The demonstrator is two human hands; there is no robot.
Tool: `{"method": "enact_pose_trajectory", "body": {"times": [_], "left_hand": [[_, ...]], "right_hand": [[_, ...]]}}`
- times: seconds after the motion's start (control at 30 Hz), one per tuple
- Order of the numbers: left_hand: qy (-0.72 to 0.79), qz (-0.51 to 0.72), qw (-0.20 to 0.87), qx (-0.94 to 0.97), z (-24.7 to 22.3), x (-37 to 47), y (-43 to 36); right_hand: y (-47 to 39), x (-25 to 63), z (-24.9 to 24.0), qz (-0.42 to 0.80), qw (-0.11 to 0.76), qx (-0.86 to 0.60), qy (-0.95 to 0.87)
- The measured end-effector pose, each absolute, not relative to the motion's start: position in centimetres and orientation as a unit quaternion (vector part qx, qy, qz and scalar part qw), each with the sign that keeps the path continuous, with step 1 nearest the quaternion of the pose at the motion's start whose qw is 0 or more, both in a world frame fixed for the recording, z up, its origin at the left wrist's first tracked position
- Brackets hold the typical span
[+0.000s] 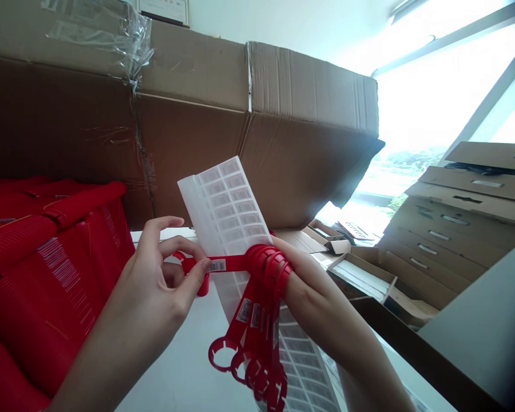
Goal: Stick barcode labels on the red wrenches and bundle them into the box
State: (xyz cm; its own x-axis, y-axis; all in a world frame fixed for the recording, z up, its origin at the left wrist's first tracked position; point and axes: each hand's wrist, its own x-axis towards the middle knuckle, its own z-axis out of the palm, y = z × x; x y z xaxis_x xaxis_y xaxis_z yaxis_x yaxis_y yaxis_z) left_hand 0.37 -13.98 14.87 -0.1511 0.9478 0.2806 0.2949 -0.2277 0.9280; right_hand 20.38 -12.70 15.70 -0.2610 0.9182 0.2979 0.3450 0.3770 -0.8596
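Note:
My left hand (167,274) pinches a red plastic ring strap (234,263) between thumb and fingertips, beside a small white barcode label stuck on it. The strap stretches level across to the right hand. Several more red straps (257,320) loop around my right hand (302,272) by their upper rings and hang down; they too bear barcode labels, and their lower rings dangle. Behind the straps, a white sheet of barcode labels (229,200) stands tilted in my right hand, whose fingers are mostly hidden. Another label sheet (304,360) lies lower, partly covered.
Bundles of red straps (55,269) are piled at the left. A large taped cardboard box (189,137) spans the back. On the right stand stacked flat cartons (450,229) and an open box (364,274) with white contents. A white tabletop (163,366) lies beneath the hands.

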Motion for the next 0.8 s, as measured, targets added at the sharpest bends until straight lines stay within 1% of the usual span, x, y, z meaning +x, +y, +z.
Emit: {"method": "enact_pose_trajectory", "body": {"times": [0.33, 0.47, 0.6, 0.73, 0.8], "left_hand": [[0.535, 0.540, 0.324, 0.562, 14.9, 0.9, -13.9], [0.535, 0.546, 0.337, 0.550, 15.1, 1.2, -13.4], [0.586, 0.511, 0.275, 0.566, 14.7, 0.7, -12.3], [0.574, 0.478, 0.287, 0.599, 13.9, 1.0, -11.8], [0.566, 0.498, 0.253, 0.606, 13.5, 1.4, -11.7]], "right_hand": [[-12.9, 20.0, 15.8, 0.347, 0.423, -0.425, -0.721], [-13.0, 20.4, 15.4, 0.334, 0.426, -0.450, -0.710], [-12.7, 20.8, 15.6, 0.306, 0.446, -0.466, -0.700], [-12.5, 20.3, 16.1, 0.328, 0.480, -0.404, -0.707], [-12.5, 19.8, 16.0, 0.336, 0.491, -0.383, -0.707]]}}
